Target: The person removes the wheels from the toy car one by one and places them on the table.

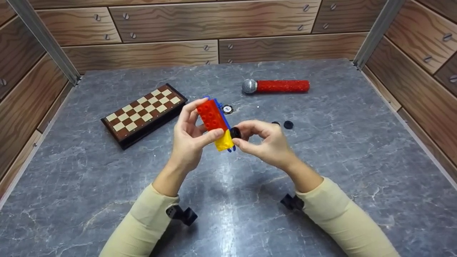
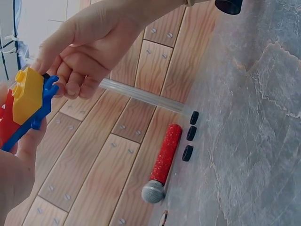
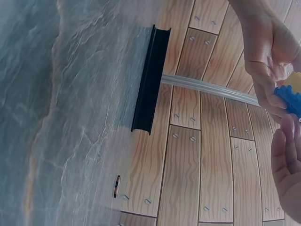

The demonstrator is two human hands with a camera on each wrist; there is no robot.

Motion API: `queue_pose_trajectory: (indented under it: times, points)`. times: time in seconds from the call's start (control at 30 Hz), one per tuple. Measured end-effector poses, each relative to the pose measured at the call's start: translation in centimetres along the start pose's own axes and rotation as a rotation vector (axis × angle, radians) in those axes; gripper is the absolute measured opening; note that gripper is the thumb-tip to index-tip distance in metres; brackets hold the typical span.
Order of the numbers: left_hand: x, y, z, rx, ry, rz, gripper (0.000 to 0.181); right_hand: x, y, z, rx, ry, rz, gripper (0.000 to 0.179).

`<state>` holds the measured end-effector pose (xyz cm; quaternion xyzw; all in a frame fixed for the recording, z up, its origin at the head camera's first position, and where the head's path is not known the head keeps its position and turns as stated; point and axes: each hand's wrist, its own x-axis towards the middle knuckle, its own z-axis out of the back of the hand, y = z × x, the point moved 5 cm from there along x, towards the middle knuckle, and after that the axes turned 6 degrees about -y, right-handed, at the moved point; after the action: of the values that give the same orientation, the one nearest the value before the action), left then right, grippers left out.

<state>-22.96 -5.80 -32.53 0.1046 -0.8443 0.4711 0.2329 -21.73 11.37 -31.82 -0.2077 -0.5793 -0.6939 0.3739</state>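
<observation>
My left hand grips a toy brick car above the table, thumb on its near side and fingers around the far edge. The car has a studded red block, a yellow brick at the near end and a blue base with small prongs. Between thumb and forefinger, my right hand pinches a black toy wheel right at the blue side, beside the yellow brick. In the right wrist view, only the blue base and a bit of yellow show between the hands.
Three more black wheels lie on the table. Behind the hands lie a poker chip and a red microphone with a silver head. At left sits a folded chessboard box. Wood-patterned walls enclose the table.
</observation>
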Motion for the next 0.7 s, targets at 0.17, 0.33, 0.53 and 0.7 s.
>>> queue_pose_trajectory:
  times: [0.17, 0.33, 0.53, 0.7]
  points:
    - [-0.1, 0.1, 0.1, -0.027, -0.013, 0.019, 0.065, 0.0, 0.4, -0.2, -0.104, -0.004, 0.168, 0.023]
    - [-0.1, 0.0, 0.2, -0.056, -0.029, 0.025, 0.066, -0.2, 0.9, -0.3, -0.183, -0.046, 0.308, 0.027]
    - [-0.1, 0.1, 0.2, -0.088, -0.039, 0.038, 0.067, -0.2, 1.3, -0.3, -0.175, -0.112, 0.343, 0.024]
    - [-0.1, 0.0, 0.1, -0.099, -0.034, 0.020, 0.066, -0.2, 1.7, -0.4, -0.194, -0.131, 0.405, 0.024]
